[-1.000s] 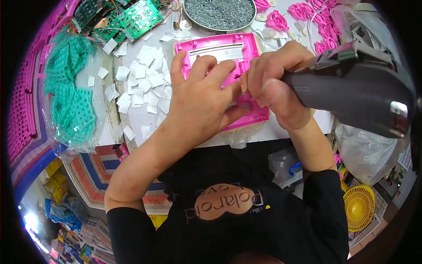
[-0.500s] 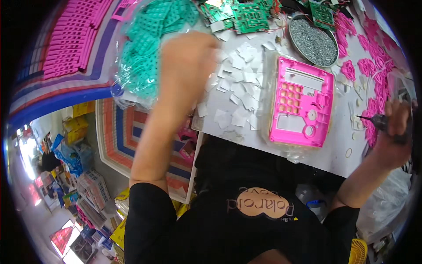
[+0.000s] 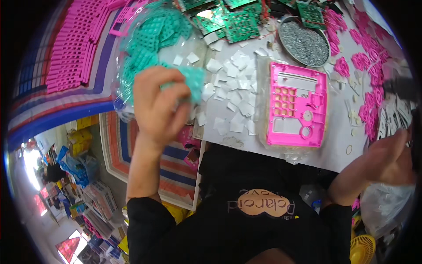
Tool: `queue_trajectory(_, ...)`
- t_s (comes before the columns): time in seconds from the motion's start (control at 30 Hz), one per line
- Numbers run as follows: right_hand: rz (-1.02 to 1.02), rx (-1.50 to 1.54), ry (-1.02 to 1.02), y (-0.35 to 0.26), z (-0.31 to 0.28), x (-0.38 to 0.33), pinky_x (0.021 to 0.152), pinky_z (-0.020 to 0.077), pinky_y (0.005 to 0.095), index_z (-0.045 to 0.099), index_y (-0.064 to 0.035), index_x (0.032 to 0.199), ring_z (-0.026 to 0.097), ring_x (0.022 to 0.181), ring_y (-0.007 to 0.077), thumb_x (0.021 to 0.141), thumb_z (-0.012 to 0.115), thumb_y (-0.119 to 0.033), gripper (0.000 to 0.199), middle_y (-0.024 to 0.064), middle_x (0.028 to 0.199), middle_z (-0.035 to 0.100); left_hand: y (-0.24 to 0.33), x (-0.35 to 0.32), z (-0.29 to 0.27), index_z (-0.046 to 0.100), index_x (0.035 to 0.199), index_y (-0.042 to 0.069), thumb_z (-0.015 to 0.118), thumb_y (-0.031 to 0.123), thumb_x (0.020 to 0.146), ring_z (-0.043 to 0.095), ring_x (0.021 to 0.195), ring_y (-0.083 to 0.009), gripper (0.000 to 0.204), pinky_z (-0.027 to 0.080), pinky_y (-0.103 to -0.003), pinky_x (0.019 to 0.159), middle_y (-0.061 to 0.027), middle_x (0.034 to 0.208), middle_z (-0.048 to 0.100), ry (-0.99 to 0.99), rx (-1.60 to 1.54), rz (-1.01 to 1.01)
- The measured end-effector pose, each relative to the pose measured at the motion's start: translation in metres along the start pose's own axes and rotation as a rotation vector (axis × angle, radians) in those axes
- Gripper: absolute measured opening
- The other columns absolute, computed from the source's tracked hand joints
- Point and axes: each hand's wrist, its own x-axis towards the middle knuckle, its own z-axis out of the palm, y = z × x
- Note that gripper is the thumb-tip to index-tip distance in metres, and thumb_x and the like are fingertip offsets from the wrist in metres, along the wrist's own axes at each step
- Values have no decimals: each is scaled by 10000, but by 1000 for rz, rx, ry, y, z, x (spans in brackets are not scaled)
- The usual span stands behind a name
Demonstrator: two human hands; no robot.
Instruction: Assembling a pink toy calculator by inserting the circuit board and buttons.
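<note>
Between the thumb and fingers of my left hand [image 3: 160, 103] is a teal rubber keypad [image 3: 192, 83], slightly blurred, held over the table's left part. Behind that hand lies a heap of teal keypads [image 3: 151, 42] in a clear plastic bag. A pink plastic casing [image 3: 293, 127] with a grid of square holes rests on a clear-wrapped stack at mid-table. My right hand [image 3: 391, 160] is at the far right edge, its fingers smeared and partly cut off. Above it, apart from the hand, is a black powered screwdriver [image 3: 400, 89].
White paper squares [image 3: 237, 83] lie scattered left of the casing. A round dish of small screws [image 3: 304, 44] stands behind it, near green circuit boards [image 3: 241, 24]. Pink button parts [image 3: 371, 83] cover the right side. Stacked pink frames [image 3: 72, 48] lie far left.
My left hand has drawn back toward me and now shows a teal keypad. My right hand has let go of the screwdriver and dropped lower. The view has shifted slightly.
</note>
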Motion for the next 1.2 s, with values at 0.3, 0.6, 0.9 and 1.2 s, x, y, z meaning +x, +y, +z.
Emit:
queue_trajectory(0.3,10,445,-493,-79,57,-45,867,476,462,605,-76,1199,601,1029,332,680,843,-56,572,108,1161,653,71,4,47,642,899,75,776,-15,604,594,855,-279,336,494,-392,727,-77,995,641,99,-384,122)
queue_trajectory(0.6,512,613,-762,-52,40,-40,597,526,275,718,-37,1126,669,663,145,833,726,-6,294,93,869,724,80,0,49,566,1278,45,794,-72,716,612,1001,-234,617,548,-329,785,-131,1244,538,-28,-770,-321)
queue_trajectory(0.9,643,539,-821,-19,85,-58,606,505,284,705,-27,1088,632,658,135,853,721,-72,240,79,753,652,47,-8,73,593,1263,20,715,-66,809,616,1032,-206,477,545,-299,791,-134,1274,564,-68,-661,-379)
queue_trajectory(1.2,60,147,-743,-42,60,-65,930,523,449,628,-63,1287,600,1203,346,807,779,-301,556,159,1352,588,29,6,75,647,1171,50,748,-38,784,632,915,-211,410,497,-291,661,-110,1149,632,9,-497,-408)
